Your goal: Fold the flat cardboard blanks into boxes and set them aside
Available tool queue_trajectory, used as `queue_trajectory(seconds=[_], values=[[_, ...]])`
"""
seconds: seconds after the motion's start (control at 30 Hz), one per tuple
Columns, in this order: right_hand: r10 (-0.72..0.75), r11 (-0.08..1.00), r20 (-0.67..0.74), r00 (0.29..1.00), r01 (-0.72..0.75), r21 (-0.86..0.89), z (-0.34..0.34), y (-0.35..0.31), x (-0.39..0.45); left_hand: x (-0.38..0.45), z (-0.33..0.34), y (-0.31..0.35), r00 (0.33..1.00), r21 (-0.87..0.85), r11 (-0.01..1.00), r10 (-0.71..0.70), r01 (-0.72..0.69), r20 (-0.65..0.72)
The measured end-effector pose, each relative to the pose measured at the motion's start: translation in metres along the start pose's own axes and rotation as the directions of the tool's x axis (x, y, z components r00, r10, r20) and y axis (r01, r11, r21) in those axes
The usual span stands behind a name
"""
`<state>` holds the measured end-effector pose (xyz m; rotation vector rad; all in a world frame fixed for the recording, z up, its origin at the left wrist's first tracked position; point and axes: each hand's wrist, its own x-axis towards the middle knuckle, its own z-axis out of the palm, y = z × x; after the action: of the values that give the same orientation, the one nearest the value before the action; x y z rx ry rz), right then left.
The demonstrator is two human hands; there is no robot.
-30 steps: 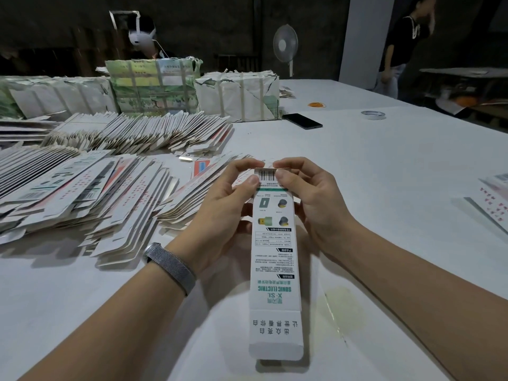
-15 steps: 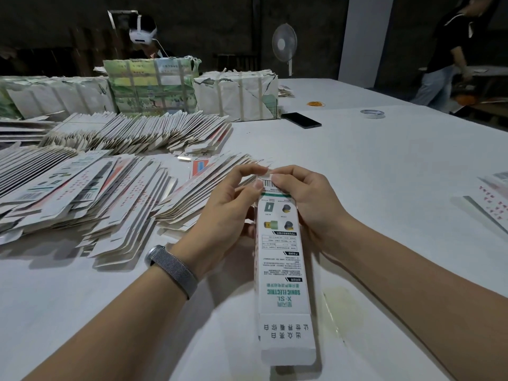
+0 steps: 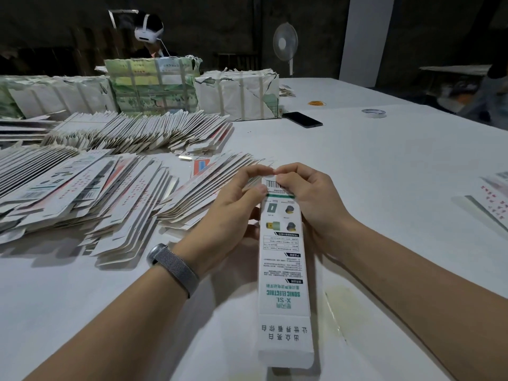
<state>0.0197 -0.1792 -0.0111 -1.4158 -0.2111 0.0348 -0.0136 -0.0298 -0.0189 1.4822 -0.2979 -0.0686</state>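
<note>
The wide white worktop [image 3: 371, 166] carries everything here, and its left half is taken up by fanned heaps of flat printed cardboard blanks [image 3: 82, 193], laid overlapping, probably so that one can be drawn off the top at a time. Behind them, along the far edge, stand paper-wrapped strapped bundles [image 3: 236, 94], apparently stock not yet opened. In front of the person lies the piece in work, a long narrow white cardboard box with green lettering [image 3: 284, 270], already opened into a sleeve; it runs lengthwise away from the body, its near end toward the chest and its far end raised between the two hands. The left hand [image 3: 233, 213], with a grey mesh wristband [image 3: 173, 265] at the wrist, curls round the box's left side near the top, thumb on the printed face, steadying it. The right hand [image 3: 310, 204] grips the opposite side, and both forefingers meet above the barcode end, pinching down what looks like the end flap, so the step in hand seems to be closing that far end. A few finished or loose printed pieces [image 3: 494, 199] lie well apart at the right edge, which may be the set-aside place. Farther off rest a black phone [image 3: 302, 119], a roll of clear tape [image 3: 373, 113] and an orange rubber band [image 3: 316, 103].
</note>
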Motion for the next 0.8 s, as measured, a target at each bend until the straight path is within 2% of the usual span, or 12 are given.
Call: queue_trajectory(seconds=[0.37,0.8], values=[[-0.030,0.999,-0.058,0.998,0.028,-0.039,-0.0031,-0.0026,0.0032,0.0029,-0.0017,-0.0056,0.998,-0.022,1.000,-0.017,0.019,0.059],[-0.023,0.998,0.008,1.000,0.024,-0.058,-0.0081,-0.0086,0.0059,0.0018,-0.0046,-0.0072,0.994,-0.002,1.000,-0.011,0.011,0.111]])
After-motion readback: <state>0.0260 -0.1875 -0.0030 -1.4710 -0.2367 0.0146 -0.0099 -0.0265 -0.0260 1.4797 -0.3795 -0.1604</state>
